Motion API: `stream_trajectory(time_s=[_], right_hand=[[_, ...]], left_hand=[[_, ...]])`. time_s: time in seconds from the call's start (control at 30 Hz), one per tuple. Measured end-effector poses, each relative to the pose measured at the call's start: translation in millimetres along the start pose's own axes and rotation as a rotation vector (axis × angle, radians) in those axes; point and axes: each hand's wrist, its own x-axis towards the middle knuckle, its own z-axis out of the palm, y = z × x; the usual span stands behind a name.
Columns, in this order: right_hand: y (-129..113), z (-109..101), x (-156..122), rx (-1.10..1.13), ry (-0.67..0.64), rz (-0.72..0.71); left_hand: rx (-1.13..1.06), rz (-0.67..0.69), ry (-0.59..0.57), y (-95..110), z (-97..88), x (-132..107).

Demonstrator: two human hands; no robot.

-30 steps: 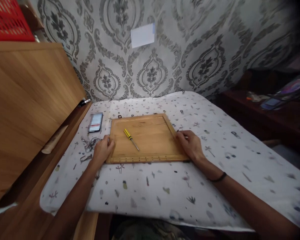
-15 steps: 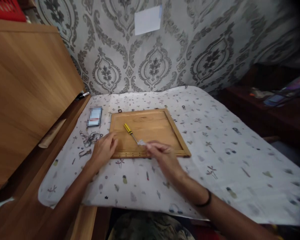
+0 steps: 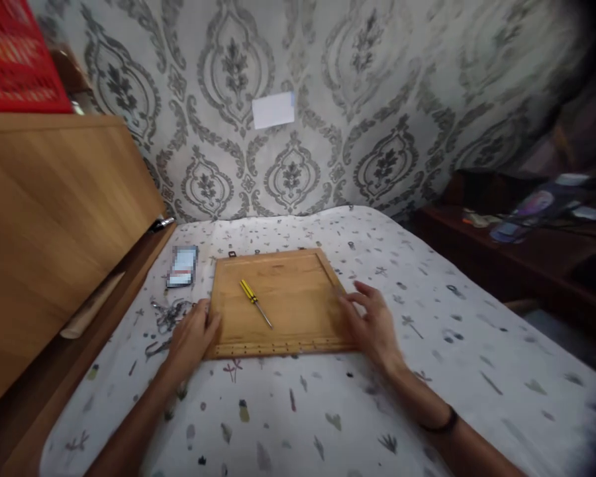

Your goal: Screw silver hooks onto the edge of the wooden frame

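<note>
So the person was at a table under a white patterned tablecloth (image 3: 427, 344), with a flat wooden board (image 3: 288, 291) lying in the middle of it, a shallow tray-like thing with a raised rim and a row of small holes along the near edge. The board sat flat on the cloth, a bit left of centre and closer to the wall than to the person.

The left hand (image 3: 191, 339) was up against the board's left edge near the front corner. Its fingers were half curled, and honestly I couldn't tell whether it gripped the rim or just leaned on it. The right hand (image 3: 372, 324) was at the right edge near the other front corner, palm down and fingers spread loosely open. It rested on the rim and wasn't closed around anything. There was a thin black band (image 3: 440, 422) on that wrist.

A little screwdriver (image 3: 255, 302) with a yellow handle lay loose on the board, left of the middle, with its tip pointing toward the person. Neither hand touched it.

Just left of the board was a small tangle of metal bits (image 3: 167, 315), right beside the left hand, and a phone (image 3: 182, 267) lay a bit further back. A big wooden cabinet (image 3: 44, 212) stood along the left side with a red crate (image 3: 14, 66) on top. A white slip of paper (image 3: 273, 110) was stuck on the patterned wall behind.
</note>
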Motion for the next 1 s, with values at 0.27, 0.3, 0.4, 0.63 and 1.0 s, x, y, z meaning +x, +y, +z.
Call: stream_trajectory(time_s=[0.27,0.3,0.4,0.63,1.0], right_hand=[[30.1,0.0,12.7,-0.127,-0.077,0.020],[29.5,2.0,11.5,-0.131,-0.085,0.015],[27.2,6.5,9.7,-0.136,-0.108,-0.003],[23.5,8.4,3.8,-0.159,-0.160,-0.030],[17.1,6.2,-8.4,-0.260,-0.161,-0.122]], left_hand=[[0.062,-0.020,0.054,-1.9,10.6,8.7],[0.066,-0.016,0.061,-3.6,9.9,8.6],[0.082,-0.014,0.083,-8.4,6.8,8.5],[0.151,-0.032,0.102,-6.3,3.1,3.7],[0.222,-0.042,0.097,2.3,-0.5,1.5]])
